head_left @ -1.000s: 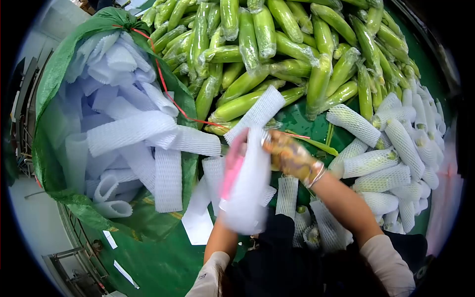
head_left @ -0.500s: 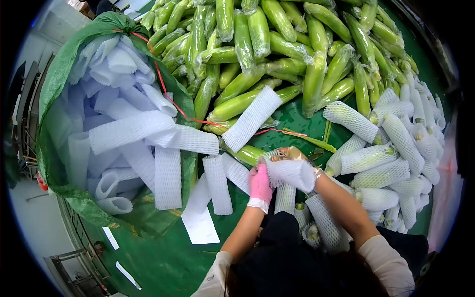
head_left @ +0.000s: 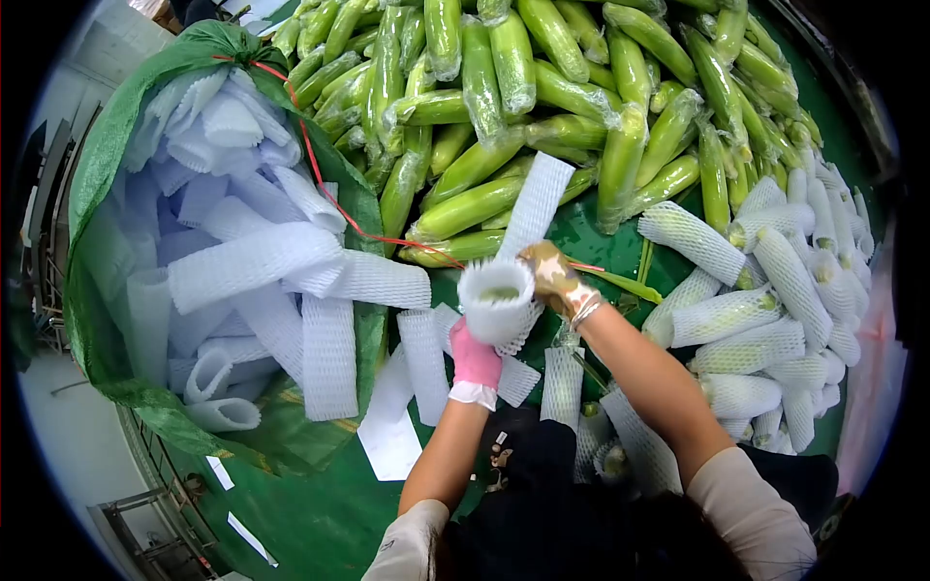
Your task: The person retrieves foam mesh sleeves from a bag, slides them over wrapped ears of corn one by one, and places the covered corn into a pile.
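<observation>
My left hand point(head_left: 475, 360), in a pink glove, grips a white foam net sleeve point(head_left: 499, 324) from below. The sleeve's round mouth faces up toward me, and something green shows inside; I cannot tell whether it is an ear or the table. My right hand point(head_left: 557, 275), in a patterned brown-and-cream glove, has its fingers closed at the upper right of that mouth. Just beyond my right fingers, a second foam net sleeve point(head_left: 539, 205) extends over the pile of film-wrapped green corn ears point(head_left: 475, 205); its lower end is hidden.
On the left, a green woven bag point(head_left: 92, 281) spills foam net sleeves point(head_left: 257, 261). Sleeved corn ears point(head_left: 741, 344) are heaped on the right. A red string point(head_left: 334, 198) crosses from the bag. White paper point(head_left: 390, 450) lies on the green table point(head_left: 320, 523).
Both hands have moved left and slightly up, and the held sleeve has turned from lying sideways to mouth-up. The sleeve on the pile has shifted right and stands steeper.
</observation>
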The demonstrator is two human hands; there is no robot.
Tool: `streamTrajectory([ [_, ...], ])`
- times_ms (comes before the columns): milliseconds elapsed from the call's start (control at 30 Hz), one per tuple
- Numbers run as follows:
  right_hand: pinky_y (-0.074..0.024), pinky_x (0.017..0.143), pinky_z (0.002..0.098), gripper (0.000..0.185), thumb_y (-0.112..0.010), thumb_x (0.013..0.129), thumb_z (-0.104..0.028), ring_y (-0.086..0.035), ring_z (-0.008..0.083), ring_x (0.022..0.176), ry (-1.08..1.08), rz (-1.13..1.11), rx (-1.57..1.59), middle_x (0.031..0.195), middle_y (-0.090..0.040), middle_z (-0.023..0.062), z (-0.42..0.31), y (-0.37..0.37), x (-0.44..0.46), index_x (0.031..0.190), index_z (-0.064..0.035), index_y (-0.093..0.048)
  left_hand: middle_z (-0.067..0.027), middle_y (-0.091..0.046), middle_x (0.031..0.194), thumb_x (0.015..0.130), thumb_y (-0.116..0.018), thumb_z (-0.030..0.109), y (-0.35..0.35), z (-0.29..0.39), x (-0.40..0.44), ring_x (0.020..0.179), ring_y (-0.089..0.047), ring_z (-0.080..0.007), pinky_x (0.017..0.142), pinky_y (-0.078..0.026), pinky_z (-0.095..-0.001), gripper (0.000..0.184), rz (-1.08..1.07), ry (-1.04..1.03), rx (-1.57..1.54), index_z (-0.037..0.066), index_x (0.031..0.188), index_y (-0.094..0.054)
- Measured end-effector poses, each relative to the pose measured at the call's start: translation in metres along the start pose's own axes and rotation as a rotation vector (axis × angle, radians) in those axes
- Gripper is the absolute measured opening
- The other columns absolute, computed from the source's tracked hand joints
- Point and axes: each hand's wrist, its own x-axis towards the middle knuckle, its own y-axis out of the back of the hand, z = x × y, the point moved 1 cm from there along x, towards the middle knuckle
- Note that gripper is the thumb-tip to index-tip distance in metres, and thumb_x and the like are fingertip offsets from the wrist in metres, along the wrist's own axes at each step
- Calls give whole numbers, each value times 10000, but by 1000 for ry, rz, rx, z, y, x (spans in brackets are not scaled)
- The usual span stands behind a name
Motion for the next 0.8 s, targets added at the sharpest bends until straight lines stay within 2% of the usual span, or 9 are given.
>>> streamTrajectory([
  [33, -457, 548, 368, 315, -647, 782, -316, -565, 326, 588, -121, 188, 205, 651, -583, 183, -6, -4, -18, 699, -16, -598, -116, -626, 1109, 931, -419, 163, -6, -32, 8, 972, -628, -248, 870, -509, -368, 286, 180, 366, -820, 11, 1105, -587],
  [200, -476, 589, 404, 296, -677, 751, -288, -594, 346, 614, -162, 467, 114, 642, -590, 172, 35, -36, -38, 652, -32, -565, -129, -650, 863, 943, -466, 217, -21, -117, 31, 783, -628, -270, 696, -511, -407, 243, 28, 136, -488, 39, 855, -606],
  [300, -475, 622, 393, 250, -603, 843, -232, -605, 351, 672, -205, 426, 36, 715, -612, 196, 87, -48, -36, 742, -4, -607, -228, -579, 705, 915, -528, 381, -48, -48, 32, 618, -562, -388, 576, -430, -444, 402, 228, 92, 661, 16, 749, -535],
  [367, -467, 647, 359, 261, -576, 881, -256, -615, 290, 703, -198, 401, 427, 733, -626, 151, 106, -49, -35, 818, -11, -636, -227, -591, 722, 918, -521, 351, -54, -44, 47, 661, -562, -424, 570, -423, -461, 348, 150, 11, 854, 35, 775, -546],
  [500, -452, 749, 320, 395, -613, 872, -359, -560, 147, 824, -350, -125, 896, 925, -591, 54, -7, 53, -102, 1067, -19, -559, -206, -550, 717, 925, -501, 190, -81, 0, -1, 617, -545, -281, 605, -433, -378, 207, 55, -86, 405, -1, 849, -521],
  [567, -469, 748, 351, 461, -647, 834, -407, -594, 196, 827, -141, -306, 480, 974, -586, 100, -37, 96, -142, 1086, -40, -530, -164, -567, 715, 920, -511, 138, -88, 48, -54, 643, -550, -179, 617, -449, -337, 136, -83, -109, 276, 6, 924, -542],
  [633, -469, 774, 369, 452, -634, 837, -420, -578, 226, 942, -114, -538, 149, 991, -573, 131, -55, 117, -186, 1087, -59, -528, -101, -567, 746, 882, -563, 98, -76, 72, -86, 681, -571, -175, 644, -466, -288, 127, -423, -62, 271, 22, 984, -566],
  [700, -504, 731, 409, 461, -659, 793, -408, -621, 330, 847, 123, -716, -148, 964, -579, 174, -62, 120, -226, 1062, -62, -517, -105, -587, 855, 873, -586, 123, -69, 75, -91, 761, -595, -215, 689, -479, -298, 167, -410, -180, 302, 14, 999, -571],
  [800, -522, 757, 444, 471, -660, 720, -322, -588, 319, 955, 106, -507, -505, 1102, -539, 155, -77, 114, -194, 1094, -80, -508, -128, -591, 948, 865, -597, 142, -72, 38, -84, 843, -609, -243, 742, -490, -321, 187, -521, -288, 338, 19, 1005, -575],
])
